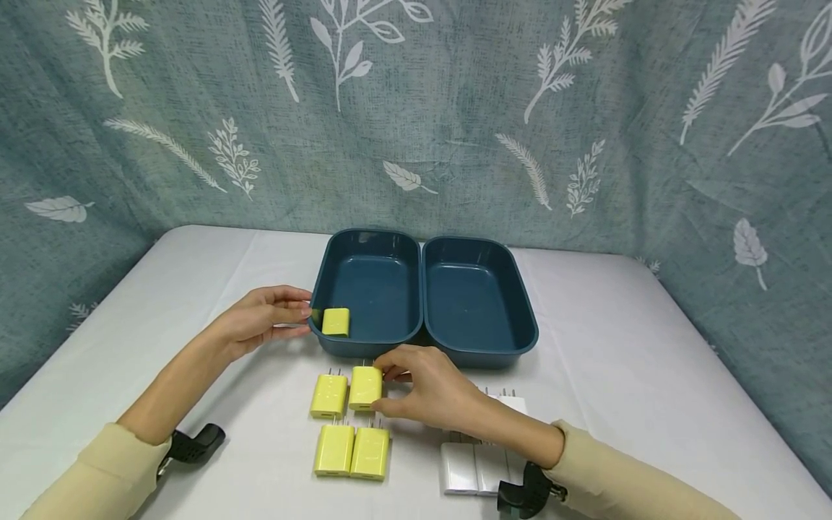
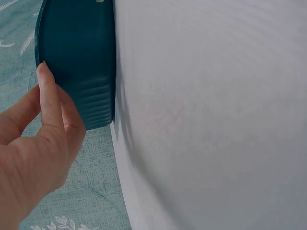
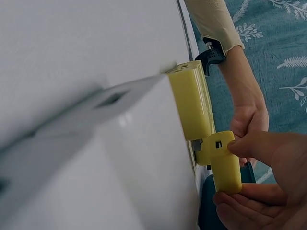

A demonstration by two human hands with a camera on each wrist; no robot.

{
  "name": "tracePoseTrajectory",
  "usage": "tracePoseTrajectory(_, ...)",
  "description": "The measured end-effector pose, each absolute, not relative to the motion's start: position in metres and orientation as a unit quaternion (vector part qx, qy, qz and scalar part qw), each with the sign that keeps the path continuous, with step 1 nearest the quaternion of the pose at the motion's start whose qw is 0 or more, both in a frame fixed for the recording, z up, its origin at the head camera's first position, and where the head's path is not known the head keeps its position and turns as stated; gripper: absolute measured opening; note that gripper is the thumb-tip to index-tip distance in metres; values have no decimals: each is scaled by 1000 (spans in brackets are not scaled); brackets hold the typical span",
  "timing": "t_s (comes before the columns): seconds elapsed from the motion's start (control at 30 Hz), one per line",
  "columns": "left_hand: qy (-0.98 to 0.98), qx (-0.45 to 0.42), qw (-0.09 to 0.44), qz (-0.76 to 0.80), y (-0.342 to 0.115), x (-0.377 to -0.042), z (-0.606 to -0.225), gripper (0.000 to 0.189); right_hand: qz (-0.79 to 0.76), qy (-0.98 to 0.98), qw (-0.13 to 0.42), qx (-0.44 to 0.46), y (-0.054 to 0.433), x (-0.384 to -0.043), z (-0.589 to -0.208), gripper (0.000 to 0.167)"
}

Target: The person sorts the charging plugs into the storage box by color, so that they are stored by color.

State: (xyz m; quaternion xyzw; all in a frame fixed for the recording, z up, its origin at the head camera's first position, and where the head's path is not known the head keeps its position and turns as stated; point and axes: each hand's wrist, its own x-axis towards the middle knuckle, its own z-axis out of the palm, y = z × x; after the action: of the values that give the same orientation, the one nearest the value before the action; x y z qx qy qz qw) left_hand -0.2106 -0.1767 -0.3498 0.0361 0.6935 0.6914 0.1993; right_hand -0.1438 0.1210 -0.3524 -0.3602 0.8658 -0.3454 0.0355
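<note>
My right hand (image 1: 429,386) pinches a yellow charger (image 1: 365,388) between thumb and fingers, just in front of the left blue bin (image 1: 372,348). In the right wrist view, the thumb lies on one edge of that charger (image 3: 225,167) and the fingers on the opposite edge. My left hand (image 1: 260,318) touches the outer left side of the same bin with its fingertips, near the rim. A yellow charger (image 1: 336,322) lies inside this bin at its front left. Several more yellow chargers (image 1: 334,449) lie on the table, prongs pointing away from me.
A second blue bin (image 1: 481,354) stands against the first on its right. Several white chargers (image 1: 459,468) lie at the front right, partly hidden under my right forearm. A white cloth covers the table (image 1: 617,375); a patterned green curtain (image 1: 455,173) hangs behind.
</note>
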Motion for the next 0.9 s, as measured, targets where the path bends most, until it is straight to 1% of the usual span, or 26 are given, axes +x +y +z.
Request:
tracePoseTrajectory(0.6, 694, 37, 198, 691, -177, -209, -350, 44, -386, 845, 36, -369, 127, -140, -346, 41)
tracePoseTrajectory(0.9, 696, 35, 197, 690, -176, -210, -350, 45, -403, 838, 27, -368, 130, -144, -334, 41)
